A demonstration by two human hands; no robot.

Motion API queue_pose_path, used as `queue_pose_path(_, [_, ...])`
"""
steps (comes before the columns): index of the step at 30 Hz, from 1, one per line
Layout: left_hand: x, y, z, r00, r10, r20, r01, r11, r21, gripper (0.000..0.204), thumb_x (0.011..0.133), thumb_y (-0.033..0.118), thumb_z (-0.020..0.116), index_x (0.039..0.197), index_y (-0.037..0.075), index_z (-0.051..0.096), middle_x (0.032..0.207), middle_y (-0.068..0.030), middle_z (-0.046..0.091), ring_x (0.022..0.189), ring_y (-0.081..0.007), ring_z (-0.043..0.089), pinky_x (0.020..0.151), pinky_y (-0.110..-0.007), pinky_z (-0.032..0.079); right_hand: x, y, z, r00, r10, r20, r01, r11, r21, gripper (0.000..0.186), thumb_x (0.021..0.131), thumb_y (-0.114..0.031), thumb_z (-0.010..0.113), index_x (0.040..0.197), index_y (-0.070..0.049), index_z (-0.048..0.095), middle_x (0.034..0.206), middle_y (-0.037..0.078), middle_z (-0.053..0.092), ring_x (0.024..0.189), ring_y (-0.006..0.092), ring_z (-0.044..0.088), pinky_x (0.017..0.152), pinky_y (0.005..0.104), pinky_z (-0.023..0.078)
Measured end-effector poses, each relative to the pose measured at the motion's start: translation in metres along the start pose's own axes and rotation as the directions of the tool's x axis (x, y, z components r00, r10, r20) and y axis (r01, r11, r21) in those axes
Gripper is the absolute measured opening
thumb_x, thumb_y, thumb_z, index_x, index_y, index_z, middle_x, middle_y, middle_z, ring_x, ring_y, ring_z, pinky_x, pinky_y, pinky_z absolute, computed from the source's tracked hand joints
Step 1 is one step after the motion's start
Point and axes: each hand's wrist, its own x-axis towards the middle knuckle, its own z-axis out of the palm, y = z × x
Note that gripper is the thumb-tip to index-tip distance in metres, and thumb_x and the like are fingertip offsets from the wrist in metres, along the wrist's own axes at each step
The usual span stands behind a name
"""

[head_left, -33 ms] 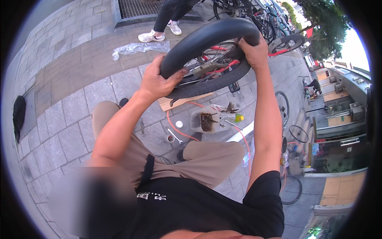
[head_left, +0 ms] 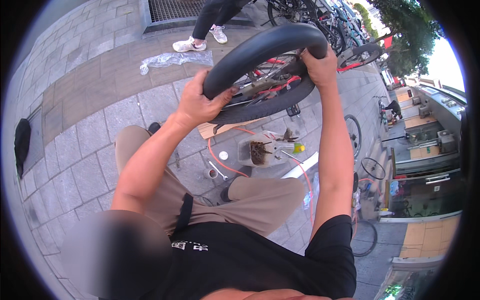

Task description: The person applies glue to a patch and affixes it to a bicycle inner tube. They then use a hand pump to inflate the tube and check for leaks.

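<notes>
My left hand (head_left: 202, 100) is closed on a thick, smooth black rubber tube (head_left: 257, 42) on its left side, thumb curled inward. My right hand (head_left: 320, 67) grips the same tube at its right side. The ring is raised over a bicycle wheel with a treaded tyre (head_left: 265, 110), spokes and red frame parts (head_left: 272, 90). Below lie a wooden board (head_left: 210, 131), a cut plastic jug (head_left: 257, 150) with dark tools in it, a wrench (head_left: 218, 170), a small can (head_left: 210, 173), a white round lid (head_left: 223, 155) and an orange hose (head_left: 212, 155).
Another person's legs in dark trousers and white shoes (head_left: 190, 44) stand beyond a clear plastic bag (head_left: 175, 61). Parked bicycles (head_left: 330, 27) crowd the back. A white pipe (head_left: 300, 167) lies on the paving. At the right are loose tyres (head_left: 365, 240), shopfronts (head_left: 420, 190) and a distant person (head_left: 393, 110).
</notes>
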Motion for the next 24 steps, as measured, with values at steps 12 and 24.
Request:
queue_pose_path(12, [0.0, 0.007, -0.002, 1.0, 0.025, -0.012, -0.025, 0.999, 0.049, 0.044, 0.096, 0.027, 0.083, 0.124, 0.001, 0.061, 0.095, -0.0113, 0.075, 0.086, -0.0206, 0.073, 0.077, -0.035, 0.056, 0.004, 0.002, 0.009, 0.996, 0.059, -0.066, -0.066, 0.992, -0.107, 0.045, 0.09, -0.018, 0.086, 0.127, 0.002, 0.071, 0.111, 0.008, 0.077, 0.099, 0.0144, 0.07, 0.092, 0.0297, 0.054])
queue_pose_path(24, [-0.005, -0.01, 0.004, 0.998, -0.034, 0.052, 0.041, 0.989, -0.141, 0.042, 0.098, 0.025, 0.081, 0.126, 0.002, 0.06, 0.1, -0.0112, 0.072, 0.09, -0.0203, 0.069, 0.08, -0.034, 0.054, 0.001, -0.006, 0.011, 0.996, 0.045, -0.081, -0.052, 0.995, -0.08, 0.042, 0.092, -0.014, 0.082, 0.128, 0.003, 0.07, 0.11, 0.006, 0.076, 0.099, 0.0119, 0.069, 0.091, 0.0284, 0.054])
